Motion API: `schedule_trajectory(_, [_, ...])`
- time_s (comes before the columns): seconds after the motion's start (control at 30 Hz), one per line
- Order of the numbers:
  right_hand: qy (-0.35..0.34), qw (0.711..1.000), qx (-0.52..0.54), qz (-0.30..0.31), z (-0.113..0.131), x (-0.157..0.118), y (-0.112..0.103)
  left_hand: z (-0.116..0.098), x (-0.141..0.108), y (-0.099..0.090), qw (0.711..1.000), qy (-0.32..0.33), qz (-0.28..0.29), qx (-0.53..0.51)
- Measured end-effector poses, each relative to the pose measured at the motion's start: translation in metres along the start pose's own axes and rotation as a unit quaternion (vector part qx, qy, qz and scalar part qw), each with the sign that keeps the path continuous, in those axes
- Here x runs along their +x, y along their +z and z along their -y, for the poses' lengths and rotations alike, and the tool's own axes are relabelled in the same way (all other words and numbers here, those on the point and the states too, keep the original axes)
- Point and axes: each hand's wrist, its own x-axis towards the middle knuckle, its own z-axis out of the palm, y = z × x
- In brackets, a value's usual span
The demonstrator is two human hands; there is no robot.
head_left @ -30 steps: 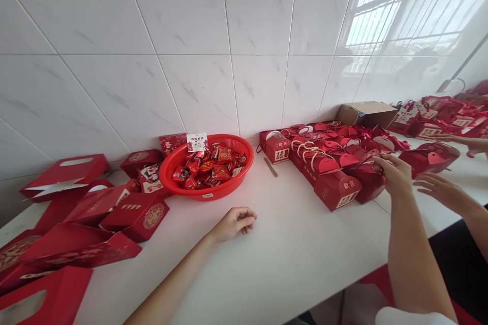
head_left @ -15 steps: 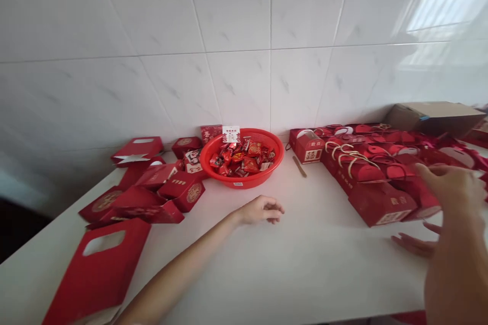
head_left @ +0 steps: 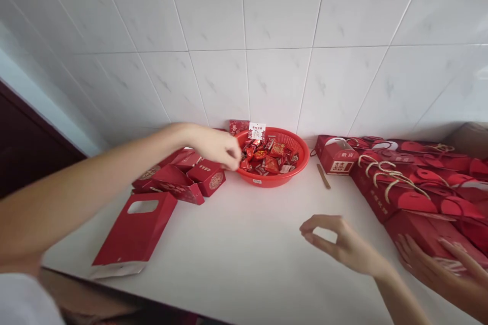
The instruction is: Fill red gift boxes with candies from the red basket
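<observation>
My left hand (head_left: 219, 150) is at the left rim of the red plastic basket (head_left: 267, 180), above the small red boxes. Its fingers are bent down and pressed together, and what they hold, if anything, is hidden. Inside the basket lie many red-wrapped candies (head_left: 271, 164), with a small white printed card (head_left: 256, 131) at the back. My right hand (head_left: 324, 236) hovers over the white table, thumb and forefinger meeting in a ring with nothing seen between them. A red box with gold emblem (head_left: 208, 177) sits below my left hand.
Another person's hand (head_left: 438, 269) rests against a red gift box (head_left: 423, 236) at right. Rows of red boxes with cord handles (head_left: 396, 177) stand there. A thin brown stick (head_left: 324, 176) lies near the basket. A flat red box (head_left: 135, 228) lies at the left, near the table edge.
The view has turned left. My left hand has gone from the table in front of the basket to its left rim. My right hand has left the rows of boxes for the table's middle.
</observation>
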Motion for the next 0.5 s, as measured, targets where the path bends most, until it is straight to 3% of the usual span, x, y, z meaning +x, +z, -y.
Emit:
schedule_trajectory(0.03, [0.006, 1.000, 0.002, 0.020, -0.004, 0.001, 0.008, 0.019, -0.006, -0.018, 0.993, -0.064, 0.082, 0.053])
schedule_trajectory(0.07, [0.013, 0.999, 0.004, 0.032, -0.007, 0.001, 0.014, 0.038, -0.012, -0.033, 0.980, -0.120, 0.124, 0.099])
schedule_trajectory(0.17, [0.031, 0.998, 0.005, 0.051, -0.015, 0.002, 0.022, 0.081, -0.031, -0.057, 0.966, -0.193, 0.079, 0.155])
schedule_trajectory(0.2, [0.035, 0.998, 0.006, 0.054, -0.016, 0.002, 0.023, 0.089, -0.035, -0.058, 0.958, -0.190, 0.101, 0.190])
schedule_trajectory(0.3, [0.050, 0.997, 0.005, 0.055, -0.019, 0.002, 0.022, 0.092, -0.034, -0.042, 0.935, -0.093, 0.156, 0.303])
schedule_trajectory(0.37, [0.058, 0.997, 0.003, 0.051, -0.020, 0.002, 0.022, 0.086, -0.027, -0.024, 0.924, -0.038, 0.146, 0.353])
schedule_trajectory(0.5, [0.073, 0.996, -0.005, 0.042, -0.021, 0.002, 0.023, 0.081, -0.014, 0.007, 0.894, -0.108, 0.162, 0.403])
